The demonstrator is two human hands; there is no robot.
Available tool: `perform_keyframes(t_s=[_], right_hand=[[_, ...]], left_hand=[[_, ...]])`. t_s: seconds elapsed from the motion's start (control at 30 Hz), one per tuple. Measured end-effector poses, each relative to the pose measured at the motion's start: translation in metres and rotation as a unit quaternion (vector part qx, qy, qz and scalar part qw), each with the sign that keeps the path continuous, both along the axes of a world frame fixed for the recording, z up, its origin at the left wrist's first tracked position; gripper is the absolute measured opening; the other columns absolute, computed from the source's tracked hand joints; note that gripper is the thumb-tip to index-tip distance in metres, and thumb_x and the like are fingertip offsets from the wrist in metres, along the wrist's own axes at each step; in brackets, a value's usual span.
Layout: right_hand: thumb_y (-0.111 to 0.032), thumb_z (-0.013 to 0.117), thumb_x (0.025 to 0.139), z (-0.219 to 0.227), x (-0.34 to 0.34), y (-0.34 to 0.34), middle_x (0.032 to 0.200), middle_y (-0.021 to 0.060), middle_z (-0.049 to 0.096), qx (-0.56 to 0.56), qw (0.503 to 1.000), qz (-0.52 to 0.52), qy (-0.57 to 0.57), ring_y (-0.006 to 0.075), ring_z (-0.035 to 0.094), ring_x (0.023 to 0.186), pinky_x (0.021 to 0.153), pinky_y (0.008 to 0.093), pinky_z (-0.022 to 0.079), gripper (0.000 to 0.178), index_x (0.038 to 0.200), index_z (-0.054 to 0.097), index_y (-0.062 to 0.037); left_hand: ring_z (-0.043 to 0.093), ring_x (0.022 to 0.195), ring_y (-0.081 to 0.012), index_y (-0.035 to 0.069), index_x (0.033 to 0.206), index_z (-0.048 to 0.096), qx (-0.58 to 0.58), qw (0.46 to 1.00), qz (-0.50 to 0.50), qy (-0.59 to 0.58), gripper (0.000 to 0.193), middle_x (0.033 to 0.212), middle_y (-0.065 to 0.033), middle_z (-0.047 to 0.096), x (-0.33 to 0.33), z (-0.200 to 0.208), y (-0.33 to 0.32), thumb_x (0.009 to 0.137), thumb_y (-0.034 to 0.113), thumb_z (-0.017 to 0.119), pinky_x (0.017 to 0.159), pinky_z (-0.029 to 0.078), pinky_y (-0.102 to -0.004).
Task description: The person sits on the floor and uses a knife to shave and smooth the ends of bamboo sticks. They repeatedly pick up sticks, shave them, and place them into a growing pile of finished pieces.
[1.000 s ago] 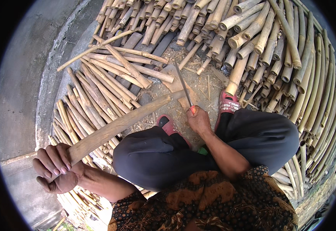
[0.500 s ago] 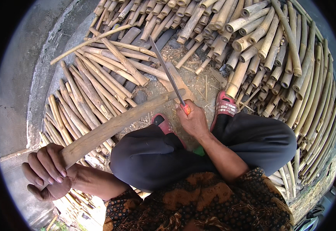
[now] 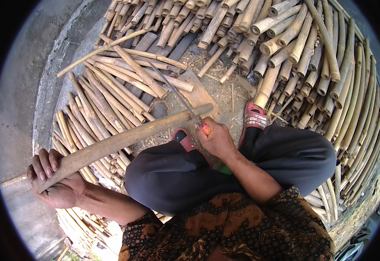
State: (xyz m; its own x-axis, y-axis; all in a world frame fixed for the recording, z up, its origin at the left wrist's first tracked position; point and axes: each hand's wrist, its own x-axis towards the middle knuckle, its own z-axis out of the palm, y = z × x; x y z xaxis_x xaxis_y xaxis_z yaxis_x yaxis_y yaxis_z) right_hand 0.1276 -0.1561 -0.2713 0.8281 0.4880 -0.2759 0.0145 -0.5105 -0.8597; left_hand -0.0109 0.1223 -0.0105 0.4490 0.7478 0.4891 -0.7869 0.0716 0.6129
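My left hand (image 3: 63,187) is closed around the near end of a stout brown bamboo pole (image 3: 124,140), fingers over its top and thumb below. The pole slants up to the right across my left knee area, its far end in front of my right hand. In my right hand (image 3: 219,140) is the red handle of a long, narrow-bladed tool (image 3: 172,88); whether it is a saw or a knife I cannot tell. The blade points away and to the left, crossing the pole near its far end. Whether they touch is unclear.
Cut bamboo poles (image 3: 107,91) lie fanned out at the left. A large stack of bamboo (image 3: 277,48) rises at the back and right. A flat board (image 3: 200,91) lies on the ground among shavings. My feet in red sandals (image 3: 255,116) stand near the stack.
The pole has turned and shifted, its far end now farther right, and my left hand's grip has changed. The blade has tilted left and lower, with its handle slightly closer to me.
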Motion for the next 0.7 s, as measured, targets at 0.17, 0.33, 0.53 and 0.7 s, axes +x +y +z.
perform_keyframes(t_s=[0.17,0.33,0.53,0.7], right_hand=[[-0.031,0.066,0.092,0.0,0.004,-0.002,0.082,0.0283,0.068,-0.099,0.989,-0.07,0.082,0.0497,0.067,0.084,0.073,0.0523,0.054,0.03,0.097,0.066,-0.0012],[-0.032,0.066,0.093,0.001,0.004,-0.009,0.087,0.0279,0.069,0.028,0.999,-0.002,0.043,0.0481,0.067,0.089,0.078,0.0507,0.054,0.031,0.097,0.067,-0.0013],[-0.032,0.066,0.093,-0.004,0.004,-0.008,0.08,0.027,0.067,-0.022,0.998,-0.038,0.044,0.049,0.066,0.083,0.072,0.0505,0.053,0.03,0.093,0.066,-0.002],[-0.032,0.065,0.093,-0.016,0.002,-0.011,0.084,0.0274,0.068,0.01,1.0,0.012,0.02,0.0479,0.067,0.086,0.075,0.0505,0.054,0.03,0.093,0.067,-0.0014]], left_hand=[[0.04,0.058,-0.0121,0.008,0.084,0.055,0.02,0.999,-0.019,-0.025,0.015,0.063,-0.0003,0.041,0.002,-0.001,0.002,0.096,0.015,0.05,0.051,0.038,-0.0269],[0.042,0.058,-0.0117,0.007,0.084,0.058,0.035,0.996,-0.073,-0.024,0.015,0.061,0.0001,0.043,0.007,-0.001,0.011,0.095,0.015,0.05,0.051,0.039,-0.0268],[0.042,0.055,-0.0114,0.006,0.089,0.06,0.021,0.994,-0.098,-0.034,0.022,0.061,0.0002,0.044,0.014,-0.003,0.019,0.1,0.023,0.051,0.05,0.039,-0.0264],[0.044,0.055,-0.0114,0.006,0.09,0.058,0.031,0.992,-0.109,-0.061,0.027,0.064,-0.0012,0.046,0.011,-0.011,0.023,0.099,0.032,0.057,0.048,0.04,-0.0248]])
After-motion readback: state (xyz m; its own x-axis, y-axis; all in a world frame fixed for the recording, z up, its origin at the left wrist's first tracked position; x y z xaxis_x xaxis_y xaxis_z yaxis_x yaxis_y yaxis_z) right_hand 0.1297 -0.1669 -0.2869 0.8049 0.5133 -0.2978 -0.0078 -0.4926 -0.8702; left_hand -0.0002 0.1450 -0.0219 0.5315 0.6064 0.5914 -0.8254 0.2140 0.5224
